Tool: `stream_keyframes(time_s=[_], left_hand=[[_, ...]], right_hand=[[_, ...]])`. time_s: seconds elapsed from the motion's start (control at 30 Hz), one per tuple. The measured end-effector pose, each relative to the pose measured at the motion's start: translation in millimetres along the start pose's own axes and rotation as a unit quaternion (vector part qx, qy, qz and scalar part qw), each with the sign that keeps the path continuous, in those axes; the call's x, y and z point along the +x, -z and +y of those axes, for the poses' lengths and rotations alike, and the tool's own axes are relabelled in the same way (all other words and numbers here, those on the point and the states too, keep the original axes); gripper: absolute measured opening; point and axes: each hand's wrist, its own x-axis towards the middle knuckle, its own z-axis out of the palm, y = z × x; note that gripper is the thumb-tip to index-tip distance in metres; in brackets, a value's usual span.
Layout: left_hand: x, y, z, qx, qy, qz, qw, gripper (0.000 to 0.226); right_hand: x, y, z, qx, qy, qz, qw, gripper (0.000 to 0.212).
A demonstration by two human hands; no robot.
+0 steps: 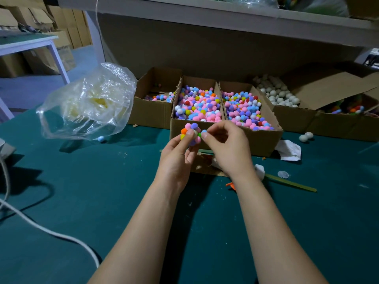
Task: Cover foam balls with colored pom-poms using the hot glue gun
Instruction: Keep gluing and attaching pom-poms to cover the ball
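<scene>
Both forearms extend forward; the left hand (177, 154) grips with curled fingers; the right hand (227, 148) pinches.

Most of the foam ball (195, 133) is hidden by its pom-poms (194, 126) and my left hand (176, 156). My right hand (227, 148) covers part of the blue pom-pom (203, 131). Behind my right wrist only an orange tip (229, 184) shows. The white cable (51, 232) runs off the left edge.

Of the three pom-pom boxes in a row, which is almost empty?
The leftmost box, beside the plastic bag: pom-poms cover only its near edge, while the middle box and right box are full.
</scene>
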Motion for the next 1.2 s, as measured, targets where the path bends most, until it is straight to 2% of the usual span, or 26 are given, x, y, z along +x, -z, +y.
stream_keyframes(time_s=[0.07,0.2,0.5,0.63,0.8,0.87,0.93,1.03,1.2], left_hand=[[0,0,-1,0.026,-0.005,-0.001,1.000,0.025],[-1,2,-2,0.054,-0.027,-0.002,0.998,0.015],[2,3,-8,0.092,-0.066,-0.029,0.993,0.034],[2,5,-8,0.120,-0.078,-0.023,0.989,0.014],[2,8,-3,0.142,-0.078,-0.008,0.987,0.012],[3,8,-2,0.140,-0.073,-0.005,0.987,0.013],[2,7,-1,0.137,-0.066,-0.009,0.988,0.012],[2,8,0,0.150,-0.061,-0.017,0.987,0.016],[1,9,0,0.183,-0.072,-0.022,0.980,0.026]], right_hand=[[-6,-2,2,-0.002,0.006,0.005,1.000,0.007],[-11,-3,4,0.001,0.020,0.015,1.000,0.008],[-11,-3,8,0.004,0.021,0.041,0.999,0.009],[-11,-5,11,-0.006,0.010,0.026,1.000,0.008],[-10,-2,10,0.008,0.006,0.003,1.000,0.008],[-10,1,9,0.023,0.010,-0.011,1.000,0.013],[-9,4,7,0.058,0.004,-0.049,0.997,0.029],[-9,8,7,0.029,0.020,-0.097,0.995,0.046],[-10,9,6,0.000,0.037,-0.071,0.997,0.029]])
